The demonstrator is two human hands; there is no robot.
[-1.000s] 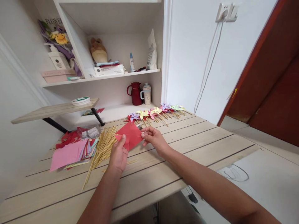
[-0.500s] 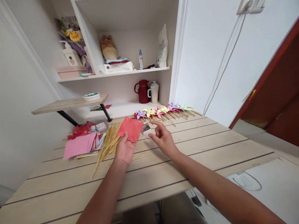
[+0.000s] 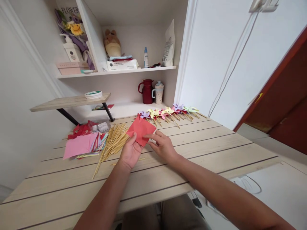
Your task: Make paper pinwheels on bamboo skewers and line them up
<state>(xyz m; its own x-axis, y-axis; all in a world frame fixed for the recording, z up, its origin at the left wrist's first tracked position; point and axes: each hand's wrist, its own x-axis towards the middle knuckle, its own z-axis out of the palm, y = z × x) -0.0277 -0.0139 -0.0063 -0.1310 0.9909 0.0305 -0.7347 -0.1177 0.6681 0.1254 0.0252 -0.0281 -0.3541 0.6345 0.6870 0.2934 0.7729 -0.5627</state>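
A square sheet of red paper [image 3: 141,127] with cuts running in from its corners is held up over the table. My left hand [image 3: 131,153] grips it from below, palm up, thumb on its front face. At the paper's lower right edge, my right hand [image 3: 164,147] has its index fingertip on the front and its thumb close under the edge, in a loose pinch. Behind the hands lies a heap of thin wooden sticks [image 3: 116,140]. Finished paper pinwheels [image 3: 168,111] on sticks lie in a row at the table's back.
Stacked coloured paper squares [image 3: 80,145] and a clear plastic box [image 3: 102,126] are at the left. A small raised shelf [image 3: 69,103] stands behind them. The red jug [image 3: 146,92] and a lidded cup [image 3: 158,92] stand at the back under the wall shelf [image 3: 115,74].
My right hand has come leftward onto the red paper's edge. My left hand has shifted slightly right with the paper. The small box of metal pieces is now hidden behind them.
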